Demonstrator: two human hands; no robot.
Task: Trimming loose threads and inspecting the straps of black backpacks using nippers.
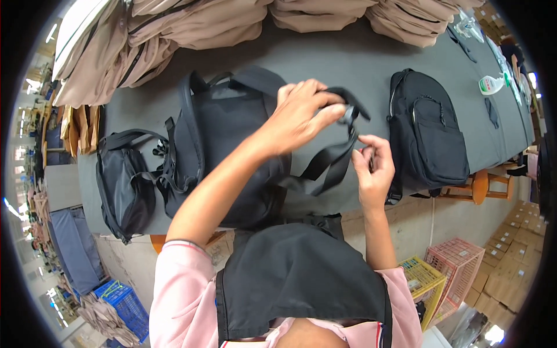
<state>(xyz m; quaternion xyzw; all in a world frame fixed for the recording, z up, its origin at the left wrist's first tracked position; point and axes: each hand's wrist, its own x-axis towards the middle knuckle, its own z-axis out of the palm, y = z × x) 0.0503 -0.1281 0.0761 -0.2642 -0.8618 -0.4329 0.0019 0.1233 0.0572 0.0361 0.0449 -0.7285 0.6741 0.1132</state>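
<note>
Item 1: large black fabric backpack [229,130], lying on the grey-topped counter [342,58], partly beneath the left forearm; its upper edge shows a broad padded shoulder strap [258,76].

Item 2: flat black webbing strap [322,159], lifted off the counter to the right of item 1, hanging in a loose loop; its joint with the backpack is not clear.

Item 3: small dark buckle-like fitting [348,114], on the strap, blurred.

Left hand [303,119]: closed around the strap near the fitting, thumb against the fingers.

Right hand [376,174]: beside the strap's lower run, fingers curled narrow; something small and dark shows among them, kind and grip impossible to tell.

Condition: work on the strap appears partway. It is gathered up, yet still slack and not laid flat; whether the fitting is fully threaded cannot be told.

Adjacent stock, with no hand on it: black upright-shaped backpack with corded front pocket [426,130], at right, looking finished; small black bag with loose straps [125,185], at left; piled beige fabric bags [197,26], along the far edge.
</note>
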